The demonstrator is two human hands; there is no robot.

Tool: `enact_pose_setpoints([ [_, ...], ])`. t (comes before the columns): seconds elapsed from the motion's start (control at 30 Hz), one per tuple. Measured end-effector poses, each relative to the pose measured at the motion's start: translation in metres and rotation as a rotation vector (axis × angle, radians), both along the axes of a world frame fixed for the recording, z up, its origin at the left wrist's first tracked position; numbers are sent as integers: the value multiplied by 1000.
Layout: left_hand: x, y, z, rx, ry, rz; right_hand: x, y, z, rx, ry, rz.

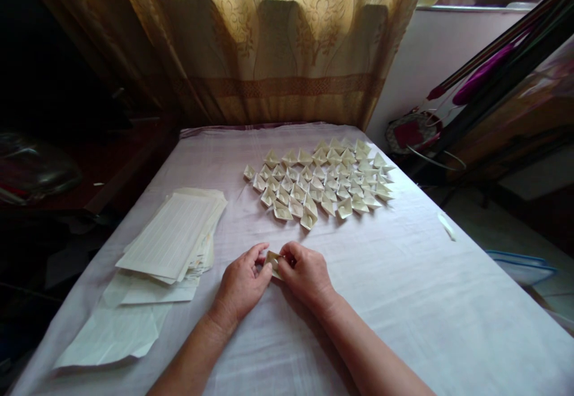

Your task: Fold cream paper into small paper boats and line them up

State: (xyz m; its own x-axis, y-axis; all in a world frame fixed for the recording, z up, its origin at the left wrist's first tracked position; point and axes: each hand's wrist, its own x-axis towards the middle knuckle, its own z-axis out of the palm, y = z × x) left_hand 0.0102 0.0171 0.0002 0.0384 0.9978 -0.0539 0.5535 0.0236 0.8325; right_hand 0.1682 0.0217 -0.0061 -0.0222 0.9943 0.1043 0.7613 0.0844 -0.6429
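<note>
Between my two hands is a small folded piece of paper (272, 259), held just above or on the cloth near the middle of the table. My left hand (244, 276) pinches its left side with thumb and fingers. On the other side, my right hand (307, 267) grips it with curled fingers, which hide part of the paper. Beyond the hands stand rows of several folded paper boats (307, 189), packed close together. To the left lies a stack of paper sheets (170, 234), with looser sheets (119, 324) sticking out beneath it toward me.
A pale cloth (403, 300) covers the table. A small white scrap (447, 227) lies near its right edge. Patterned curtains (278, 43) hang behind the far edge. A dark red surface (112, 168) adjoins at left, and a bag (412, 133) is at right.
</note>
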Motion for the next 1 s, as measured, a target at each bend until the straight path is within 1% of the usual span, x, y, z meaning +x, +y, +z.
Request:
enact_pose_setpoints([
  [0.17,-1,3,-5,39,-42,36,0,-1,-2,39,25,40],
  [0.33,-3,7,-7,6,-84,40,8,0,2,53,202,27],
  [0.4,-3,8,-6,-20,-120,49,13,-1,6,42,279,78],
  [0.5,-4,8,-5,-63,-169,57,20,-5,12,-5,342,239],
  [0.53,-4,9,-4,-71,-181,61,22,-6,13,-18,339,284],
  [0.6,-4,9,-3,-80,-225,71,24,-9,12,-8,294,322],
  [0.67,-3,9,-2,-90,-306,81,25,-11,9,46,223,338],
  [0.77,-4,9,-1,-110,-415,87,22,-12,3,164,123,347],
  [0.9,-7,13,-3,-91,-514,158,14,-8,0,264,46,251],
  [1.0,-12,19,-5,-52,-599,248,4,4,6,310,4,189],
])
